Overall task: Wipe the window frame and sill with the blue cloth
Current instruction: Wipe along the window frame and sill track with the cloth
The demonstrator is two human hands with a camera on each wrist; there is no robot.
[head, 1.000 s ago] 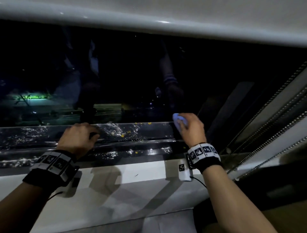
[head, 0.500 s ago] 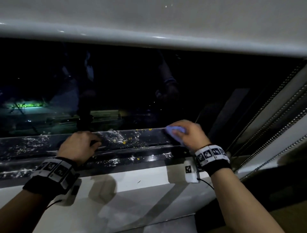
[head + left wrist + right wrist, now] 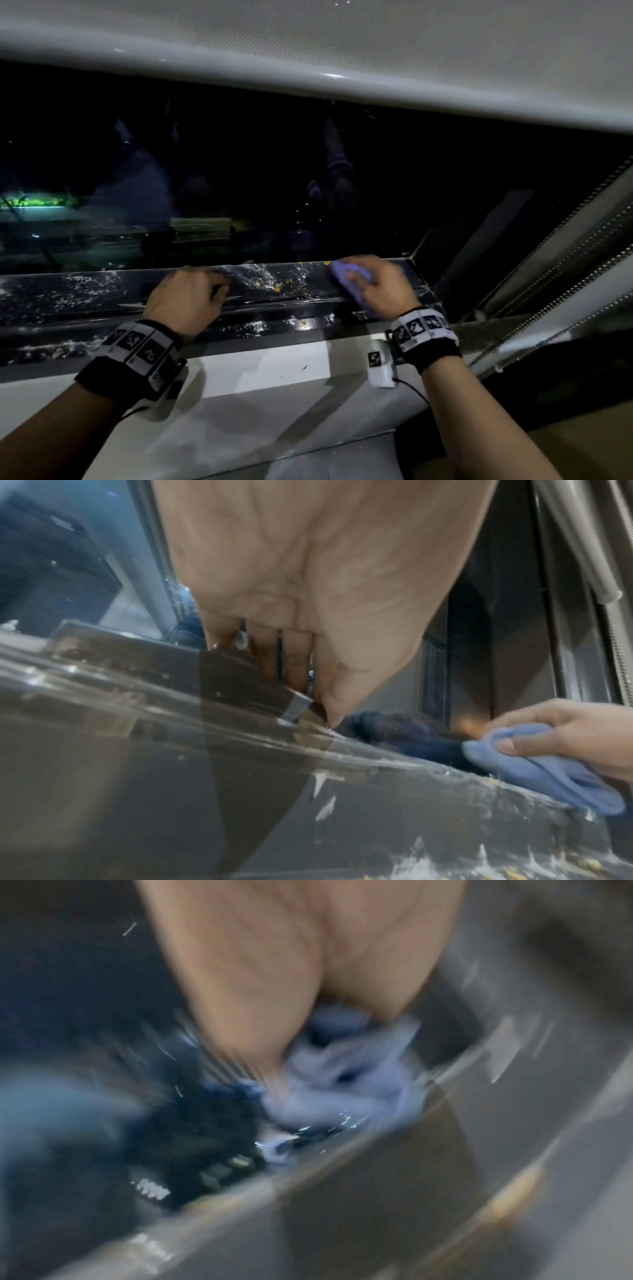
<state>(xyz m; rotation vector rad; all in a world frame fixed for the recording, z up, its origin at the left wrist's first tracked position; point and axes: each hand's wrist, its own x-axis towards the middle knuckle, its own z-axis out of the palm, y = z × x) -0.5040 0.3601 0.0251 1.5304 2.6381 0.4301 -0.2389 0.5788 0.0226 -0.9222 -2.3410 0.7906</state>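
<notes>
My right hand (image 3: pixel 373 287) grips a bunched blue cloth (image 3: pixel 346 277) and presses it on the dark lower window frame (image 3: pixel 102 291) near its right corner. The cloth (image 3: pixel 534 767) shows clearly in the left wrist view, pinched under the right thumb; the right wrist view shows the cloth (image 3: pixel 342 1085) blurred by motion. White and yellow specks (image 3: pixel 270 281) dirty the frame between my hands. My left hand (image 3: pixel 191 298) rests on the frame with fingers curled over its top edge, about a hand's width left of the cloth. The white sill (image 3: pixel 267 370) runs below the frame.
A rolled-up white blind (image 3: pixel 308 51) hangs across the top of the dark glass. Bead chains (image 3: pixel 565 274) and blind slats slant down at the right. A small white tagged device (image 3: pixel 380 363) with a cable sits on the sill under my right wrist.
My right hand has come down from the glass onto the frame and slid left with the cloth. The left hand has stayed in place.
</notes>
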